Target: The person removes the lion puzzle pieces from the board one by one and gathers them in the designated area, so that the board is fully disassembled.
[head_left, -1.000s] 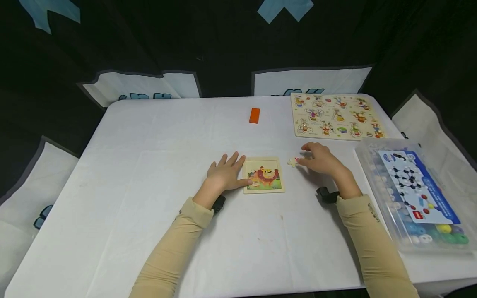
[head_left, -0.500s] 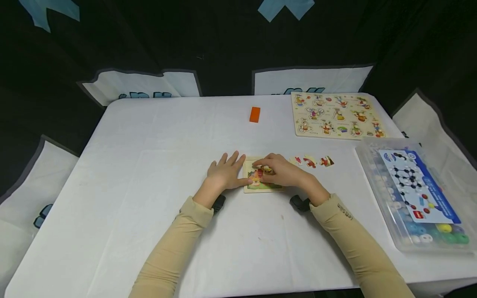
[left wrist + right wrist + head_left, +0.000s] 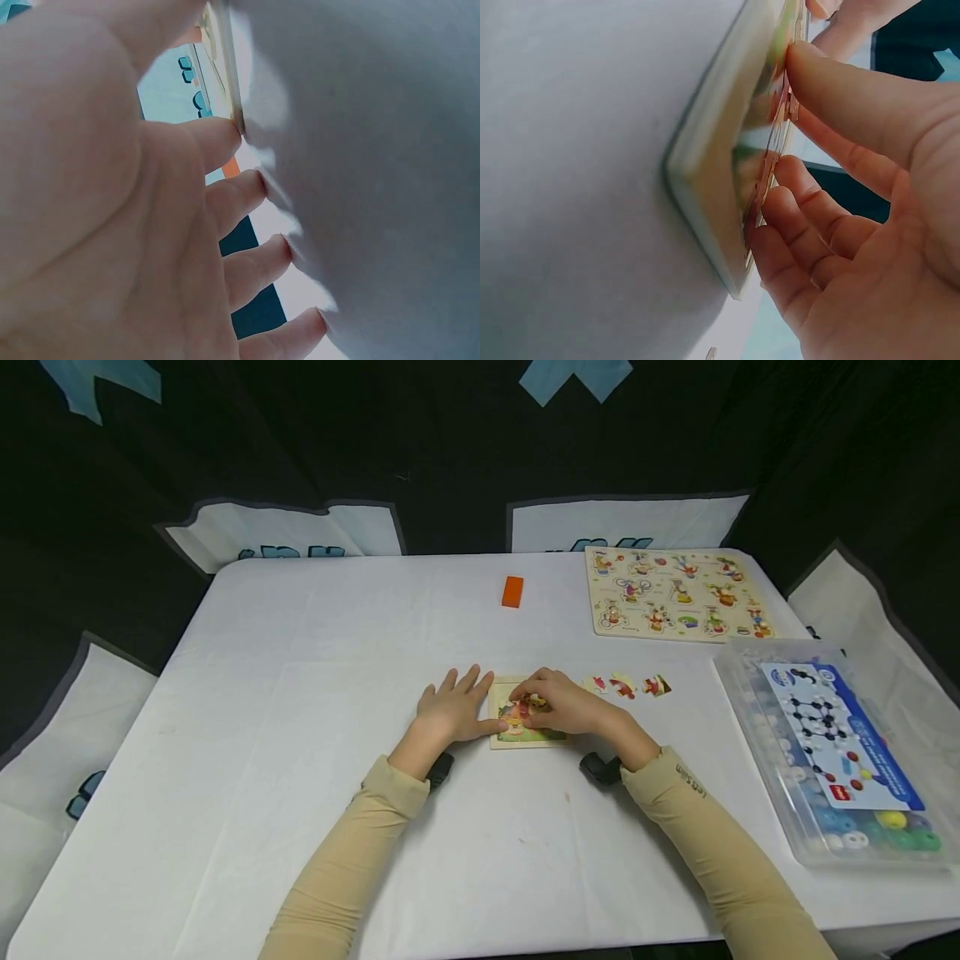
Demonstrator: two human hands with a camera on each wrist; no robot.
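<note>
A small square wooden jigsaw puzzle (image 3: 525, 744) with a cartoon animal picture lies before me in the head view. My left hand (image 3: 450, 714) is spread flat on the table at its left side, thumb over the left edge; in the left wrist view the fingertips (image 3: 225, 139) touch the cloth beside the board. Over the puzzle's upper right is my right hand (image 3: 572, 703). Its thumb and index finger pinch a small puzzle piece (image 3: 792, 109) at the picture's surface, mostly covered by the fingers. The other fingers (image 3: 776, 247) rest along the board's face.
Loose puzzle pieces (image 3: 622, 686) lie right of the board. A larger wooden picture board (image 3: 675, 595) is at the back right, and a clear plastic box (image 3: 817, 852) of coloured beads stands in front of it. An orange block (image 3: 512, 592) sits at the back on the white tablecloth.
My right hand has moved left from the loose pieces onto the puzzle, uncovering the pieces there. Over the last half second it stays nearly still. My left hand has kept its place.
</note>
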